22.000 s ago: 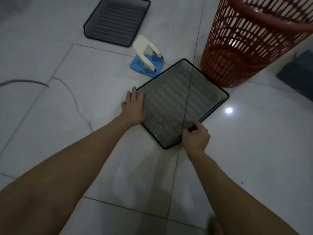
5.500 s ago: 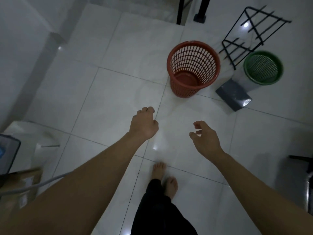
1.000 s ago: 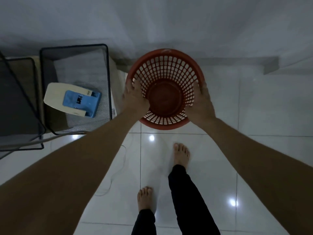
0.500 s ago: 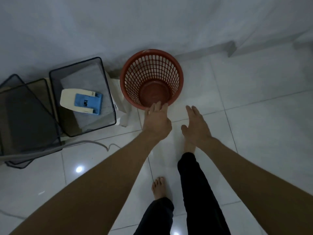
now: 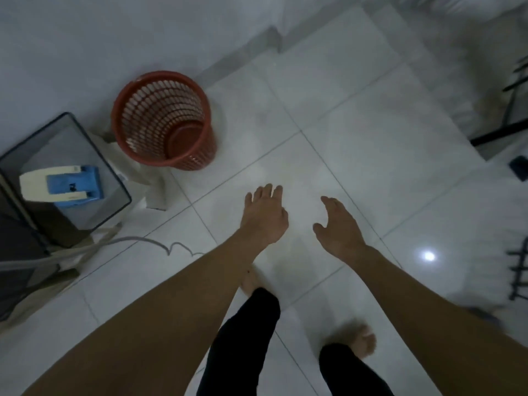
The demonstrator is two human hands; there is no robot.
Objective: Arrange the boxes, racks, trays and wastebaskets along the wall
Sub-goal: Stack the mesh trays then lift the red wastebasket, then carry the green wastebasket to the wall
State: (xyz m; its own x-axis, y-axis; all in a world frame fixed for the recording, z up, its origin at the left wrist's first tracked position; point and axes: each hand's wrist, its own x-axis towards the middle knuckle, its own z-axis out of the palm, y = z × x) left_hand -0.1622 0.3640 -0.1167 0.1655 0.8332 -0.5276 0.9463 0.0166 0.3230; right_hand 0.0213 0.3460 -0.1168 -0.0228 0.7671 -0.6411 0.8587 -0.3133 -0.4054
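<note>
Standing upright against the wall (image 5: 85, 38), the red wastebasket (image 5: 163, 121) rests on the white tiled floor (image 5: 357, 144), just beside a black mesh tray (image 5: 94, 155) where a blue and cream hole punch (image 5: 61, 185) lies. We see the left hand (image 5: 264, 217) and the right hand (image 5: 338, 227) apart from the wastebasket, both empty with fingers spread, above the floor.

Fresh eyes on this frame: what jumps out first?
The red wastebasket stands upright at the foot of the wall, upper left, the only strong colour in a dim grey scene. Left of it, a black mesh tray holds a cream-and-blue hole punch. In the centre, the left hand and right hand hang open and empty over bare white tiles.
</note>
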